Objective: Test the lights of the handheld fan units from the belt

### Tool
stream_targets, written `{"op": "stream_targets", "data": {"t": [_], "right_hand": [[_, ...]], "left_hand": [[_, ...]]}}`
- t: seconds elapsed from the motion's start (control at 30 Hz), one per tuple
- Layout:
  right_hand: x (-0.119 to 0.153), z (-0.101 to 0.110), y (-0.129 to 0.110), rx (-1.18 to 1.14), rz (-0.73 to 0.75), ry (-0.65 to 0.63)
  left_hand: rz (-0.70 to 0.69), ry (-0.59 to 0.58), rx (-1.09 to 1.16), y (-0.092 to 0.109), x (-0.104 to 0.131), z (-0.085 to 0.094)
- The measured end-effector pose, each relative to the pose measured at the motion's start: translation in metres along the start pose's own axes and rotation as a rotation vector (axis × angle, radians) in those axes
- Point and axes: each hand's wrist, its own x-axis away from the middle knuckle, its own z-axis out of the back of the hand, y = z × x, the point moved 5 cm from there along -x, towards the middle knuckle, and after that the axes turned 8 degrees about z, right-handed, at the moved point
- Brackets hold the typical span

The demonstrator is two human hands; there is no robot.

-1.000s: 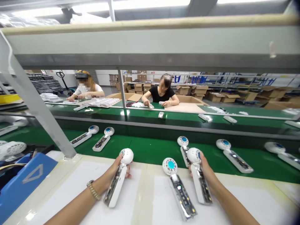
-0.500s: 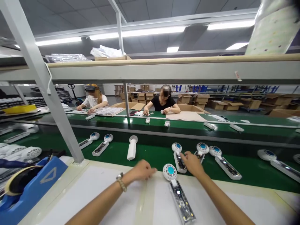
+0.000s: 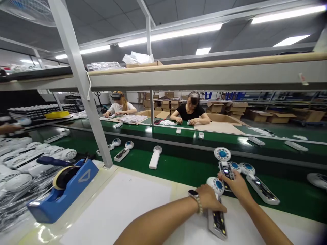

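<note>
My left hand [image 3: 207, 198], with a watch and a beaded bracelet at its wrist, grips the neck of a handheld fan [image 3: 217, 225] on the white worktop. That fan's white round head has a blue centre, and its body is uncovered, showing circuitry and small lights. Over the belt's near edge, my right hand [image 3: 238, 186] is closed on the body of a second open-bodied fan [image 3: 222, 154], tilted head up. Just beyond that hand, another fan [image 3: 247, 168] lies on the green belt [image 3: 186, 170]; one more fan head shows partly behind my fingers.
A blue tape dispenser [image 3: 63, 194] stands at left beside piled white fans [image 3: 38, 154]. A closed white fan [image 3: 155, 157] and other open ones ride the belt. A grey post [image 3: 84, 88] rises at left, under an overhead shelf [image 3: 191, 76]. Two co-workers sit across the belt.
My left hand has moved right and taken hold of the fan on the worktop. My right hand has lifted a fan off the belt. The view has turned left.
</note>
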Motion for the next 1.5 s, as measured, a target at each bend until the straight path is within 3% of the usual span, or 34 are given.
{"op": "stream_targets", "data": {"t": [0.13, 0.27, 0.33, 0.47, 0.53, 0.63, 0.77, 0.93, 1.1, 1.5], "right_hand": [[0.027, 0.021, 0.019, -0.107, -0.047, 0.133], [0.054, 0.016, 0.036, -0.447, -0.23, 0.063], [0.065, 0.007, 0.036, -0.572, -0.298, 0.02], [0.077, -0.021, 0.023, -0.74, -0.35, -0.042], [0.077, -0.035, 0.016, -0.763, -0.335, -0.077], [0.076, -0.056, 0.008, -0.81, -0.358, -0.18], [0.077, -0.069, 0.003, -0.884, -0.365, -0.297], [0.08, -0.066, 0.001, -0.922, -0.332, -0.311], [0.08, -0.064, 0.003, -0.891, -0.328, -0.373], [0.082, -0.065, 0.0, -0.881, -0.264, -0.345]], "left_hand": [[-0.068, -0.071, -0.034, 0.003, -0.004, 0.003], [-0.178, -0.117, 0.001, -0.03, 0.021, 0.016], [-0.152, -0.165, 0.202, -0.062, 0.033, 0.024], [-0.033, -0.237, 0.944, -0.128, 0.04, 0.04], [0.018, -0.2, 1.232, -0.152, 0.036, 0.045], [0.024, -0.073, 1.426, -0.173, 0.032, 0.047], [-0.054, -0.076, 1.469, -0.175, 0.035, 0.039], [-0.095, -0.158, 1.426, -0.172, 0.039, 0.033], [-0.146, -0.17, 1.435, -0.173, 0.038, 0.034], [-0.179, -0.199, 1.412, -0.166, 0.043, 0.039]]}}
